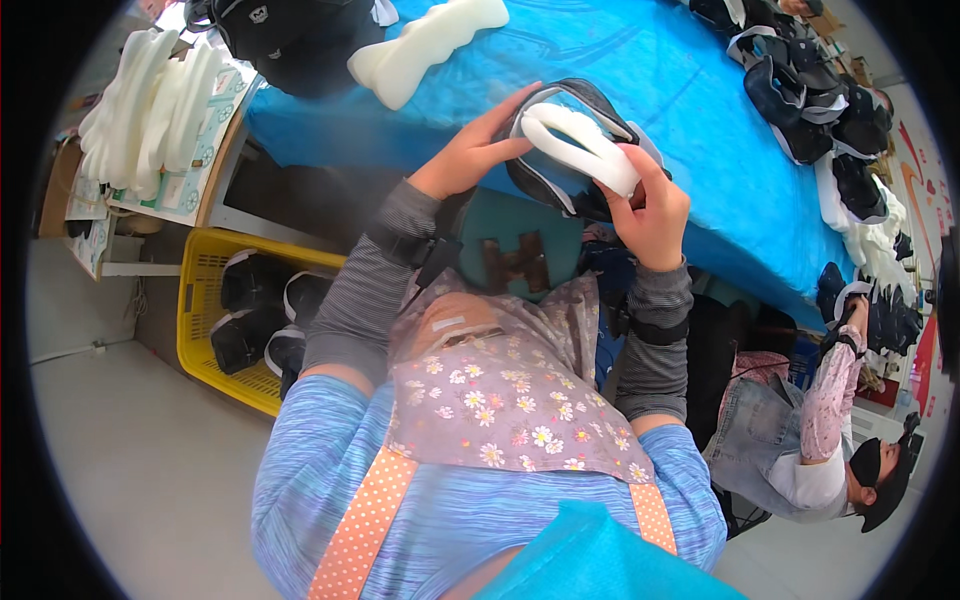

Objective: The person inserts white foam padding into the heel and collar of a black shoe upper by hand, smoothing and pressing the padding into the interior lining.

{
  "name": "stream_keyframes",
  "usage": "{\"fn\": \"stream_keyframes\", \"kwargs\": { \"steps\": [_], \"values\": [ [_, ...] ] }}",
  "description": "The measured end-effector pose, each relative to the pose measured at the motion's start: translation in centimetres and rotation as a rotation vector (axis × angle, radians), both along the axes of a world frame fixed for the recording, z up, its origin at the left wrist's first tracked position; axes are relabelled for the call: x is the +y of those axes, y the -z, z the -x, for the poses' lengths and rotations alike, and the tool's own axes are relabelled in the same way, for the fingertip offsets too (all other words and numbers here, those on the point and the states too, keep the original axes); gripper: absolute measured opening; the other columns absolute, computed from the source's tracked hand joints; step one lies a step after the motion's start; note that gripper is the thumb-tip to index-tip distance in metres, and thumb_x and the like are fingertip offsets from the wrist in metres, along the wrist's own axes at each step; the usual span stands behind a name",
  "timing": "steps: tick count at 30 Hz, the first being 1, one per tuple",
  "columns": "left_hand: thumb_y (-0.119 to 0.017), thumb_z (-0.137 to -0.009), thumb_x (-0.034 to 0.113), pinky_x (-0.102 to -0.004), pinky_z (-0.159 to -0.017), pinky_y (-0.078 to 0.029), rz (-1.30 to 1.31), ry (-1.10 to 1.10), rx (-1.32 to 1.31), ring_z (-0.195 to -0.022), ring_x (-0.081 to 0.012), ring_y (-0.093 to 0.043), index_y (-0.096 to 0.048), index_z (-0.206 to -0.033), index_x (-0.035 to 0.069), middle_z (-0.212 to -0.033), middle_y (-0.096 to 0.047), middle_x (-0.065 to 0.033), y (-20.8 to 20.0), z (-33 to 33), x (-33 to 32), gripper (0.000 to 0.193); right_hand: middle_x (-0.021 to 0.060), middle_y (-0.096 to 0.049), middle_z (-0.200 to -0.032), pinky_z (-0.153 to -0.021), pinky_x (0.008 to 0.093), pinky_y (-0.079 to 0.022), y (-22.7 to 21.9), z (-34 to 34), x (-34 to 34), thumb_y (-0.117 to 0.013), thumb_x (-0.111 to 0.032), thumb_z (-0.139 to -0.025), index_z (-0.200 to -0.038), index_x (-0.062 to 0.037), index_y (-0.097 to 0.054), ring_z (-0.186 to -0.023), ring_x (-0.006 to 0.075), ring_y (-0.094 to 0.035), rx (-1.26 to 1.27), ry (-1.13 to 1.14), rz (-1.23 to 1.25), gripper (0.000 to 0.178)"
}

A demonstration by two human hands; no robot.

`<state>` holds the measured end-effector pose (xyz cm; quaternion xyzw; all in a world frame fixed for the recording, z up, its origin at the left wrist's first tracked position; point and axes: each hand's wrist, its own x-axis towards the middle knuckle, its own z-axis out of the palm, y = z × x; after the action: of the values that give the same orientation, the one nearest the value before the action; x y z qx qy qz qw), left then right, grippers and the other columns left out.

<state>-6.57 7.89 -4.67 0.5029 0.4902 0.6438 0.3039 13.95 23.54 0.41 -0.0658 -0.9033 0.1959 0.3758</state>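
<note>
A black fabric cover (pixel 533 187) with an open rim and pale lining is held up at the near edge of the blue-covered table. Folded into a loop, a white foam piece (pixel 580 143) sits in the cover's opening. My left hand (pixel 478 150) grips the cover's left rim between thumb and fingers. On the other side, my right hand (pixel 652 212) pinches the lower right end of the foam, with its fingers partly hidden behind the foam and cover. Another wavy white foam piece (pixel 425 52) lies on the table beyond my left hand.
A black bag-like item (pixel 290 40) is at the far left. White foam pieces (pixel 155 110) stand on a side table. The yellow basket (pixel 190 300) holds several black items. Black covers (pixel 790 100) are heaped at right, where a co-worker (pixel 800 440) sits.
</note>
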Motion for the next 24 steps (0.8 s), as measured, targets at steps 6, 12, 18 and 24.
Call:
{"fn": "stream_keyframes", "kwargs": {
  "steps": [6,12,18,24],
  "values": [
    [-0.066,-0.091,0.028,-0.0378,-0.115,-0.03,0.036,0.0,0.086,-0.135,-0.0235,-0.042,-0.026,-0.157,0.015,-0.151,-0.039,-0.0105,0.1,0.65,-0.4,0.078,0.007,-0.073,-0.096,-0.048,0.0238,-0.044,0.65,0.15,0.05,-0.078,-0.008,-0.079,-0.12,-0.0065,-0.062,-0.05,0.0112,-0.055,0.046,-0.067,-0.056,0.043],
    [-0.066,-0.09,0.026,-0.039,-0.115,-0.031,0.027,-0.001,0.1,-0.134,-0.0245,-0.043,-0.026,-0.157,0.016,-0.151,-0.04,-0.0112,0.3,0.8,-0.46,0.078,0.0092,-0.072,-0.108,-0.049,0.028,-0.048,0.57,0.37,-0.43,-0.076,-0.005,-0.072,-0.112,-0.0095,-0.065,-0.053,0.0197,-0.061,0.057,-0.031,-0.019,0.042],
    [-0.065,-0.09,0.023,-0.0386,-0.114,-0.032,0.015,-0.006,0.075,-0.133,-0.0234,-0.045,-0.026,-0.157,0.016,-0.149,-0.042,-0.0109,0.48,0.55,-0.4,0.078,0.006,-0.073,-0.097,-0.047,0.0227,-0.043,0.49,0.63,-0.22,-0.079,-0.005,-0.076,-0.119,-0.0055,-0.062,-0.049,0.01,-0.053,0.048,-0.068,-0.095,0.047],
    [-0.065,-0.09,0.024,-0.039,-0.114,-0.032,0.034,-0.011,0.083,-0.133,-0.0235,-0.045,-0.027,-0.156,0.015,-0.149,-0.042,-0.0107,0.45,0.43,-0.54,0.077,0.0058,-0.073,-0.097,-0.047,0.0233,-0.043,0.24,0.94,-0.61,-0.08,-0.007,-0.076,-0.118,-0.0063,-0.064,-0.048,0.0101,-0.052,0.053,-0.053,-0.08,0.046]
  ]
}}
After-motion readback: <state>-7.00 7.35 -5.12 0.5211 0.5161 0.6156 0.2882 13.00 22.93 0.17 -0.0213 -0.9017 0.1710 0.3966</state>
